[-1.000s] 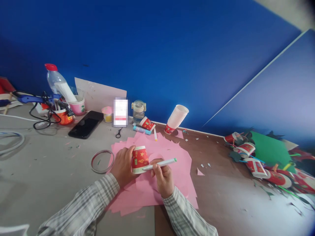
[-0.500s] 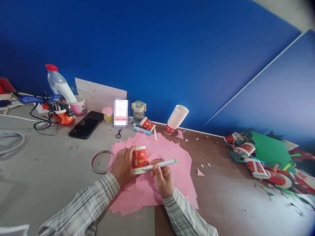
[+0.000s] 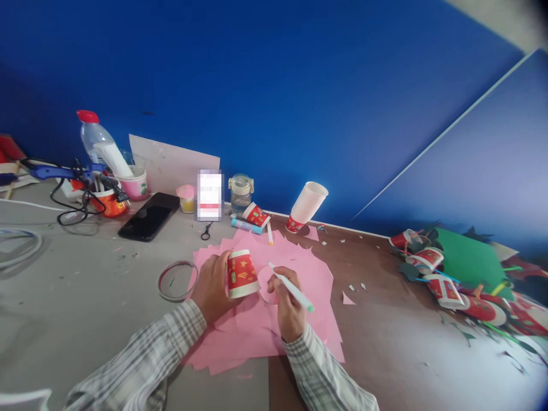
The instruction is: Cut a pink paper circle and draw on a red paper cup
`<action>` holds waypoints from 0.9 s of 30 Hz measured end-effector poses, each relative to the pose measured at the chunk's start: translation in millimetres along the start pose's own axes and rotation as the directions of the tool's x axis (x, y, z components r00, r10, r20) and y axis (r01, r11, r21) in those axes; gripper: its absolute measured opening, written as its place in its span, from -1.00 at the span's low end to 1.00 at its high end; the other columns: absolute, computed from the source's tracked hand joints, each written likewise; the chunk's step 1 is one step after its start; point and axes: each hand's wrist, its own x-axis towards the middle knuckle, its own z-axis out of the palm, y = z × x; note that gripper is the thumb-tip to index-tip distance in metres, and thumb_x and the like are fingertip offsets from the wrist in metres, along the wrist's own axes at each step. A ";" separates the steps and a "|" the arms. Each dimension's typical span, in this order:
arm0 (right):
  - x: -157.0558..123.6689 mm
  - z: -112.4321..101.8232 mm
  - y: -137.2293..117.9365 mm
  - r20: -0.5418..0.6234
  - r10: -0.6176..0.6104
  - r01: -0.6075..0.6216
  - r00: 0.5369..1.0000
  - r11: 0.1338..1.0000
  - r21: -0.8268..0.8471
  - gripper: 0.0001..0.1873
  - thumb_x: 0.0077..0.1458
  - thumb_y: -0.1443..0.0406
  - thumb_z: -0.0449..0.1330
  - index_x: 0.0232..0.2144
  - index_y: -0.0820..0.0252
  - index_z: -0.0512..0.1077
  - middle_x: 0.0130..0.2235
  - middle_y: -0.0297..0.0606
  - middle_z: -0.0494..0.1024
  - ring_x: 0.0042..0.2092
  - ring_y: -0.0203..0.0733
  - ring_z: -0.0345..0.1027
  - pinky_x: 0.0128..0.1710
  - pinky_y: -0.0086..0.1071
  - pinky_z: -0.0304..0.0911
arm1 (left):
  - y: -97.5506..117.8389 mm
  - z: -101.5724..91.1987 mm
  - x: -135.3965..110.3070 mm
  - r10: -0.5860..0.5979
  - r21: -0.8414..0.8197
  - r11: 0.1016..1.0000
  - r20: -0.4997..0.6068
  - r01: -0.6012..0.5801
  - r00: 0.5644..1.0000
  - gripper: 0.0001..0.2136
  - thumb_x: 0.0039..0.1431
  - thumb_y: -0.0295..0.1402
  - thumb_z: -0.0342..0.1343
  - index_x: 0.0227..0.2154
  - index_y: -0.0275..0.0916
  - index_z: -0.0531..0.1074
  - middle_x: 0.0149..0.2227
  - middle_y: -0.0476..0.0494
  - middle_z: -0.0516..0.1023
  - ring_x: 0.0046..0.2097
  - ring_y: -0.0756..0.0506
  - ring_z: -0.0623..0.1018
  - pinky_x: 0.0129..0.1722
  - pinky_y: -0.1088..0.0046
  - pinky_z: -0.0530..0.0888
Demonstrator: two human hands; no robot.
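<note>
My left hand [image 3: 214,291] is closed around a red paper cup [image 3: 242,274] with a gold star print, its wide white rim turned down and tilted to the right. Between the fingers of my right hand [image 3: 289,302] is a white marker pen [image 3: 293,290]; its tip points up and left, apart from the cup, and its green end points down and right. Both hands are over a fanned stack of pink paper [image 3: 314,314]. A round pink piece [image 3: 266,291] lies on the stack, partly hidden by the cup and my right hand.
A tape-like ring [image 3: 177,280] lies left of the paper. Behind are a black phone [image 3: 149,217], small scissors [image 3: 206,230], a lidded jar [image 3: 241,194] and a leaning stack of cups [image 3: 307,205]. Decorated cups and green paper [image 3: 471,262] pile up at the right, with paper scraps around.
My right hand has drawn the marker off the cup's rim and turned it, tip now up and left. The cup has tilted and shifted slightly left and up in my left hand.
</note>
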 end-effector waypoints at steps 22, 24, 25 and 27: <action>1.4 -7.2 10.6 0.412 -0.434 0.590 0.801 0.689 -0.421 -0.60 -0.01 0.47 0.03 -0.09 0.08 0.29 -0.36 -0.25 0.41 -0.38 -0.07 0.30 -0.39 -0.23 0.25 | 4.7 -3.3 -5.8 -0.009 -0.120 0.993 0.111 0.023 0.994 0.08 -0.57 0.04 0.26 0.09 -0.12 -0.17 -0.20 -0.09 0.27 -0.18 -0.23 0.35 -0.19 0.07 0.41; 1.6 -8.1 8.9 0.430 -0.438 0.607 0.790 0.661 -0.441 -0.65 0.03 0.43 0.04 -0.10 0.08 0.29 -0.39 -0.26 0.40 -0.40 -0.07 0.28 -0.40 -0.24 0.24 | 5.0 -3.5 -5.7 -0.002 -0.106 0.994 0.122 0.015 0.993 0.11 -0.61 0.06 0.26 0.10 -0.13 -0.17 -0.23 -0.06 0.27 -0.20 -0.23 0.35 -0.20 0.06 0.40; 1.6 -8.2 7.9 0.442 -0.438 0.615 0.783 0.649 -0.448 -0.68 0.04 0.41 0.05 -0.11 0.08 0.30 -0.39 -0.26 0.40 -0.40 -0.07 0.28 -0.41 -0.24 0.24 | 5.4 -3.5 -5.6 0.003 -0.100 0.995 0.121 0.009 0.993 0.12 -0.62 0.06 0.26 0.10 -0.13 -0.17 -0.24 -0.06 0.27 -0.20 -0.23 0.35 -0.20 0.06 0.39; 1.4 -7.9 6.2 0.475 -0.438 0.638 0.763 0.625 -0.450 -0.72 0.06 0.37 0.05 -0.13 0.10 0.31 -0.39 -0.25 0.39 -0.40 -0.07 0.27 -0.40 -0.23 0.23 | 6.3 -3.4 -5.5 0.013 -0.098 0.995 0.114 -0.002 0.993 0.09 -0.59 0.05 0.26 0.09 -0.12 -0.15 -0.22 -0.08 0.27 -0.18 -0.23 0.34 -0.18 0.05 0.38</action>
